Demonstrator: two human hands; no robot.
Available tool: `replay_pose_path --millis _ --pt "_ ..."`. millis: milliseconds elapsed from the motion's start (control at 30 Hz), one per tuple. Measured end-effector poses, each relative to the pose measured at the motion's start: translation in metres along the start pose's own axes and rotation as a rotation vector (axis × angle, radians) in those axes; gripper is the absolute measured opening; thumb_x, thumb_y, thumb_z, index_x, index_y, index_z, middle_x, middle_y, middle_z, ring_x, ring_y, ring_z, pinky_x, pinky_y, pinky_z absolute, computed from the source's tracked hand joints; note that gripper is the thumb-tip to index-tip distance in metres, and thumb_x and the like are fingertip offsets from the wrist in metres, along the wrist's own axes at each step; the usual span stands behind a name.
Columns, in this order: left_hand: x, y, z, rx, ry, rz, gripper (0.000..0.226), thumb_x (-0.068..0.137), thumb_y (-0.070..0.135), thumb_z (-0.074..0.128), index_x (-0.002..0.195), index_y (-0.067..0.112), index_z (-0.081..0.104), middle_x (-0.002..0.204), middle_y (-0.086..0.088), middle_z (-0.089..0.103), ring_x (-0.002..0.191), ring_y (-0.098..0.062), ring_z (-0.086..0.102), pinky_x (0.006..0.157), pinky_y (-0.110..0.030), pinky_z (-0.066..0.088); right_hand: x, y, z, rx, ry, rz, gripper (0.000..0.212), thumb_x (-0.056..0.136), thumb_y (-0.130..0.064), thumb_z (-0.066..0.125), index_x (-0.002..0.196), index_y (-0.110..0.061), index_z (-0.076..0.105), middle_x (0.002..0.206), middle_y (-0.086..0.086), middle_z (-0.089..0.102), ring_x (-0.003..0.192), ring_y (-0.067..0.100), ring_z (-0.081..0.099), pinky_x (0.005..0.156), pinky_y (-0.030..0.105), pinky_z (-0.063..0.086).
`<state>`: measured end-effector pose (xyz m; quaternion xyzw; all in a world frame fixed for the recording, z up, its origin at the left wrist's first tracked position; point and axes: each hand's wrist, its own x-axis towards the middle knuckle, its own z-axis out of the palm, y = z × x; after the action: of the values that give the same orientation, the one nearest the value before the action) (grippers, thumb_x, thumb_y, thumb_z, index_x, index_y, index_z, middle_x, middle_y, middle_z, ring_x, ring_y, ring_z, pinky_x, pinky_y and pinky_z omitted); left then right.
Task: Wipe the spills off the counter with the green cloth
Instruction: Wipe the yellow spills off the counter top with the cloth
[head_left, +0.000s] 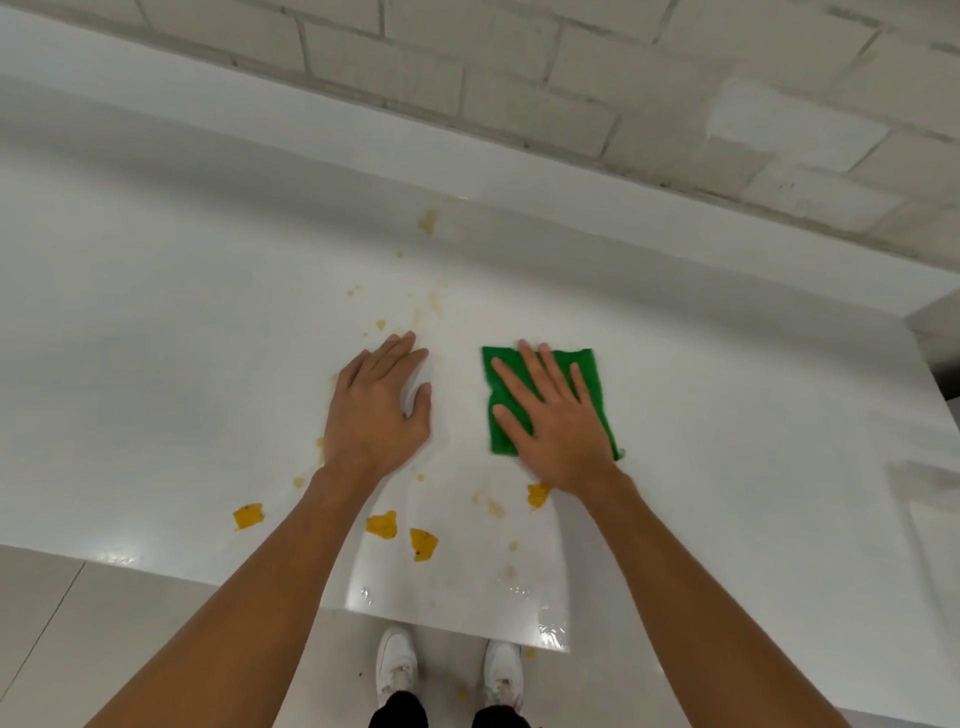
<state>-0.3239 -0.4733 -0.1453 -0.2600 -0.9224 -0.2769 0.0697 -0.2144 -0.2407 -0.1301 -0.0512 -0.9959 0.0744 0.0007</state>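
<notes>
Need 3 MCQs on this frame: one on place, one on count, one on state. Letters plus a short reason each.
1. What lies under the right hand?
A. the square green cloth
B. a yellow chip
C. bare counter

2. How many large yellow chip pieces lie on the glossy white counter near its front edge?
A. one
B. four
C. nine

3. How does the left hand stand?
A. gripping the cloth
B. raised in a fist
C. flat on the counter, holding nothing

Key: 1 A, the palm and spread fingers press on the cloth. 2 B, four pieces show, one partly under the right wrist. 3 C, the left palm rests on the surface away from the cloth.
</notes>
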Motion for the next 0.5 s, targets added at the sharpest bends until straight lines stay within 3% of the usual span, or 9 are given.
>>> replay_pose_path --millis 100,167,300,400,500 --pt "0.001 0.002 -0.001 -0.002 -0.007 -0.001 0.055 0.1 0.041 0.045 0.148 0.02 0.058 0.162 0.005 0.046 0.152 -0.009 0.037 0.127 -0.034 0.022 0.028 0.001 -0.006 0.021 -0.04 0.185 0.067 0.107 -0.064 0.01 0.17 -0.041 0.007 0.179 -0.004 -0.009 0.165 0.022 -0.012 0.132 0.058 -0.001" --pt "0.001 0.003 0.0 -0.001 -0.005 0.001 0.054 0.099 0.04 0.046 0.148 0.02 0.058 0.161 0.005 0.047 0.152 -0.01 0.037 0.127 -0.033 0.022 0.042 -0.017 -0.005 0.045 -0.062 0.216 0.064 0.11 -0.06 0.014 0.17 -0.04 0.002 0.179 -0.002 -0.013 0.164 0.023 -0.016 0.131 0.058 -0.006" --pt "0.0 0.003 0.0 0.002 0.012 0.0 0.053 0.099 0.04 0.048 0.147 0.02 0.059 0.16 0.004 0.049 0.151 -0.01 0.04 0.126 -0.034 0.024 0.023 -0.045 0.003 0.029 -0.041 -0.011 0.064 0.111 -0.059 0.018 0.17 -0.036 0.009 0.179 -0.001 -0.007 0.165 0.024 -0.011 0.131 0.06 -0.003" --pt "0.001 0.004 0.0 -0.005 0.0 -0.006 0.053 0.099 0.04 0.048 0.148 0.021 0.058 0.161 0.005 0.048 0.151 -0.009 0.038 0.127 -0.033 0.022 -0.001 -0.022 0.002 0.001 -0.039 -0.207 0.062 0.113 -0.059 0.023 0.17 -0.037 0.015 0.18 -0.003 -0.002 0.166 0.021 -0.007 0.132 0.056 -0.003" --pt "0.001 0.003 -0.002 -0.004 -0.002 -0.003 0.053 0.099 0.039 0.048 0.148 0.021 0.058 0.161 0.005 0.047 0.152 -0.009 0.037 0.127 -0.032 0.02 -0.002 0.017 -0.006 -0.011 -0.045 -0.142 0.063 0.111 -0.063 0.02 0.169 -0.041 0.013 0.179 -0.007 -0.005 0.165 0.018 -0.01 0.133 0.057 0.002"
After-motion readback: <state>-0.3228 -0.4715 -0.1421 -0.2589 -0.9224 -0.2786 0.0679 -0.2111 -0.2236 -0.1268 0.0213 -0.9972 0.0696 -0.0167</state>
